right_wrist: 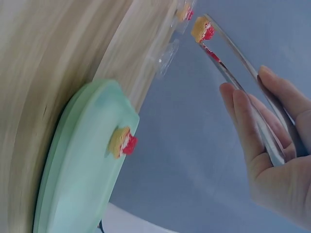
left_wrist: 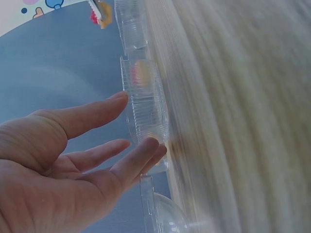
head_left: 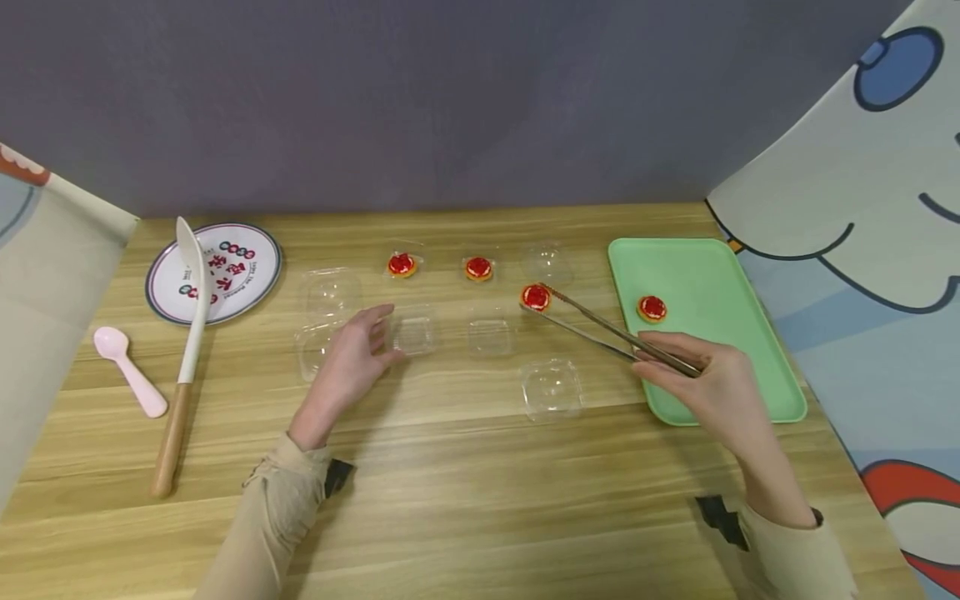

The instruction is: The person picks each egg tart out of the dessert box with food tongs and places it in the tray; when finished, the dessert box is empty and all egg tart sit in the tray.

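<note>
My right hand [head_left: 712, 383] grips metal tongs [head_left: 622, 332], which pinch a small tart with a red topping [head_left: 536, 297] above the table. In the right wrist view this tart [right_wrist: 200, 30] hangs between the tong tips. My left hand [head_left: 351, 360] is beside a clear plastic container [head_left: 414, 333], its thumb and fingers spread at the container's left side. Another clear container [head_left: 490, 335] lies to the right. Behind them, two more tarts [head_left: 402, 265] [head_left: 478, 268] sit in clear containers. One tart [head_left: 652, 308] lies on the green tray [head_left: 712, 350] near my right hand.
Further clear containers or lids [head_left: 552, 389] [head_left: 547, 262] [head_left: 332, 292] lie about the table. At left are a patterned plate [head_left: 258, 279], a long white spoon with a wooden handle [head_left: 174, 437] across it, and a small pink spoon [head_left: 138, 383]. A grey wall [head_left: 420, 108] stands behind.
</note>
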The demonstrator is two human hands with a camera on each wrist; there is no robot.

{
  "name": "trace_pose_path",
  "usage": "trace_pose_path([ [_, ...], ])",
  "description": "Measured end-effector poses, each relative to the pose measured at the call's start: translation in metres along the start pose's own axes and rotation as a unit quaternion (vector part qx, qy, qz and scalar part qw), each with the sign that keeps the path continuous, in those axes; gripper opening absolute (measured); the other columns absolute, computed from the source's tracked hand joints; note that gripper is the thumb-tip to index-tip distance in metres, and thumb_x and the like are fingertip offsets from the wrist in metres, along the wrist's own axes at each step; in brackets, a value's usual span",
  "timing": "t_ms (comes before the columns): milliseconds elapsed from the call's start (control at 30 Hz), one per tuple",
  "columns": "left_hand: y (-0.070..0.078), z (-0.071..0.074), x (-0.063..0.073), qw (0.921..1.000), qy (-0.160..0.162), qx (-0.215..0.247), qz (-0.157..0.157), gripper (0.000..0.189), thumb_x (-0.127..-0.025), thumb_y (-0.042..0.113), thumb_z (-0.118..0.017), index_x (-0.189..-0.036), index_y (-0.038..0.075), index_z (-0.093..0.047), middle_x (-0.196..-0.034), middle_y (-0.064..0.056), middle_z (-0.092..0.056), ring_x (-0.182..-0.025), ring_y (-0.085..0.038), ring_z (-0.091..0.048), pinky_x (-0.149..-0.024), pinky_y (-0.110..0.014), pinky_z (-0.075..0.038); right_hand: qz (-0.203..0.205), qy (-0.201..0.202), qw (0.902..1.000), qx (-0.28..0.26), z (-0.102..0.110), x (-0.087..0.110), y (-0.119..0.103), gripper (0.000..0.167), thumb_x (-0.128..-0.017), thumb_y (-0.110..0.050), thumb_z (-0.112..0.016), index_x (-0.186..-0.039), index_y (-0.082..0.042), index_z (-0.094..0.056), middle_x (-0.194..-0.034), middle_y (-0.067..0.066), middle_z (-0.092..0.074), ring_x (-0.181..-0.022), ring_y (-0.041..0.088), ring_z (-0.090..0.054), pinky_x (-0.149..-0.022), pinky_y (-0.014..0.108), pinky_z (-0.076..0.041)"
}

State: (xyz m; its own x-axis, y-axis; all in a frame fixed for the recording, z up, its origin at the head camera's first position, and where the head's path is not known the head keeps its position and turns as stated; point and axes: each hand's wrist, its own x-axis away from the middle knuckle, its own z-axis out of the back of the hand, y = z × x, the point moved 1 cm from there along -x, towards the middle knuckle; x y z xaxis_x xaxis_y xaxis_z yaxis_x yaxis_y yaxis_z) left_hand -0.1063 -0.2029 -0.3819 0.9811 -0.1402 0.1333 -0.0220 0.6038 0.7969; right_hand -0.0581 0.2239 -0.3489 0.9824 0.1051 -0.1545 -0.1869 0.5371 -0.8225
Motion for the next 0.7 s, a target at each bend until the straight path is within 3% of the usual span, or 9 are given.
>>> trace_pose_path([
  [167,0.000,-0.001,0.000,1.0000,-0.002,0.001,-0.001,0.073,-0.093,-0.005,-0.079,-0.157,-0.009,-0.043,-0.158,-0.035,-0.043,-0.134,-0.052,-0.056,-0.110,-0.051,-0.054,-0.008,0.002,0.9996,0.025,0.014,0.007,0.002,0.037,-0.092,-0.001,-0.084,-0.128,0.001,-0.076,-0.114,0.008,-0.080,-0.096,-0.005,-0.074,-0.079,0.013,-0.061],
  [367,-0.001,0.000,0.000,1.0000,-0.001,-0.004,-0.002,0.072,-0.093,-0.005,-0.078,-0.156,-0.009,-0.043,-0.157,-0.036,-0.044,-0.133,-0.052,-0.057,-0.110,-0.051,-0.054,-0.051,0.007,0.9986,0.013,0.030,0.015,0.008,0.040,-0.095,-0.005,-0.082,-0.133,0.004,-0.072,-0.112,-0.016,-0.078,-0.097,-0.004,-0.073,-0.079,0.012,-0.061],
  [700,-0.001,0.000,0.000,0.9999,-0.004,0.011,0.000,0.072,-0.094,-0.006,-0.077,-0.156,-0.011,-0.042,-0.159,-0.035,-0.041,-0.139,-0.051,-0.052,-0.114,-0.051,-0.050,-0.074,0.047,0.9957,0.031,0.052,0.028,0.023,0.041,-0.095,-0.003,-0.082,-0.133,0.003,-0.072,-0.105,-0.021,-0.077,-0.093,-0.008,-0.073,-0.075,0.009,-0.059],
])
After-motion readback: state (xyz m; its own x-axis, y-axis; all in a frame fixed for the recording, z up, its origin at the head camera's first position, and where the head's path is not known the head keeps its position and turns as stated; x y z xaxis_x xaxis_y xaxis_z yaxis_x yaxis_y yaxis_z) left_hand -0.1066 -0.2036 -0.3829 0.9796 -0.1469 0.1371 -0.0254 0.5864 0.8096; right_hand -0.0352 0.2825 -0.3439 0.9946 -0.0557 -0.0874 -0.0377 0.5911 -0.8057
